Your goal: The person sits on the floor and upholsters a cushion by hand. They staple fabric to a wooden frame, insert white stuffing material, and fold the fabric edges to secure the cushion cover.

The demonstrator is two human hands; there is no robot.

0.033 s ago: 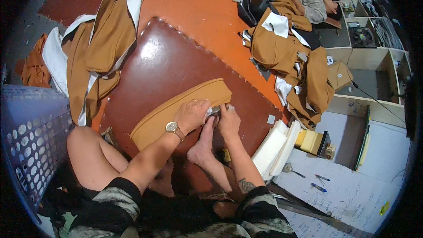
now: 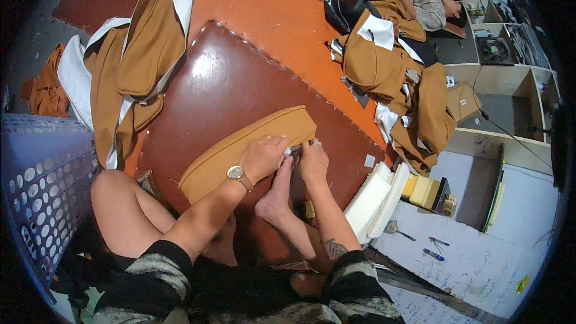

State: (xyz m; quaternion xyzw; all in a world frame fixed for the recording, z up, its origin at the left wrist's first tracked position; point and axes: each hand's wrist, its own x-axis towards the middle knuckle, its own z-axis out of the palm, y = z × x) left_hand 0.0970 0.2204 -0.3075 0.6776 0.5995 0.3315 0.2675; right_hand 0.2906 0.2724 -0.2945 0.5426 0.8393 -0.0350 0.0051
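Barely shifting since the earlier frame, the right hand (image 2: 315,161) is pinching a long, curved tan fabric piece (image 2: 233,147) on a glossy maroon mat (image 2: 240,81); the left hand (image 2: 261,156) is resting on it, grip unclear. Uneven tugging could pucker its edge.

Blue handwriting runs in uneven rows across a white board (image 2: 474,270) at the lower right, too small and blurred to read. Fainter handwritten marks stand on a pale shelf panel (image 2: 480,142) above it. A brown cardboard box (image 2: 467,108) bears a small, pale square label (image 2: 462,102); just beside the box, a white tag (image 2: 449,81) shows a dark mark. Neither is legible.
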